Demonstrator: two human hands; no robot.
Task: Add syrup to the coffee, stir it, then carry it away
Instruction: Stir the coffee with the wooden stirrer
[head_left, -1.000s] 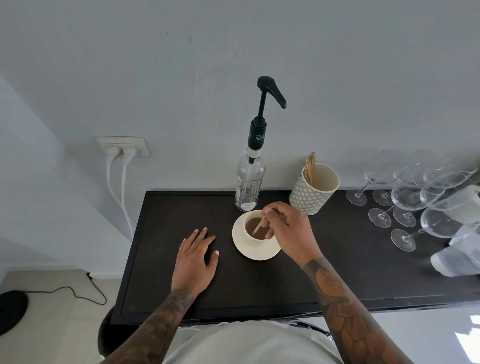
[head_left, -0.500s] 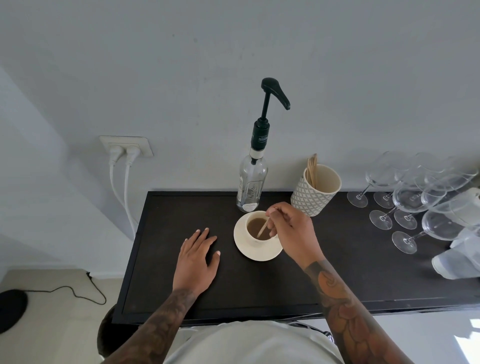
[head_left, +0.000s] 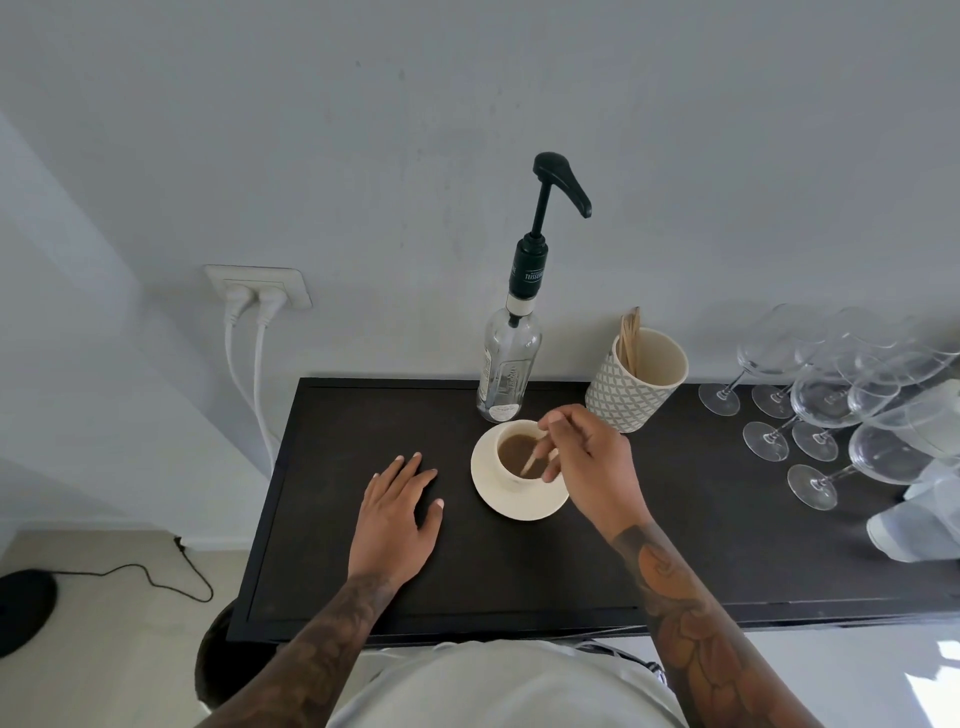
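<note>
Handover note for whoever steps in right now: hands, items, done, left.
Left hand: open, flat on the dark table, holding nothing.
Right hand: pinching a wooden stirrer whose tip is in the coffee.
Coffee cup sits on its saucer, in front of the syrup pump bottle; spare stirrers stand in the patterned cup.
Done: stirrer is in the coffee, stirring under way. Whether syrup went in cannot be seen.
Left: finish stirring, take the stirrer out, carry the cup away.

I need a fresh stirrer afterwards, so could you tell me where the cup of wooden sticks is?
In the head view, the patterned cup of sticks stands at the table's back edge, right of the syrup bottle.
</note>
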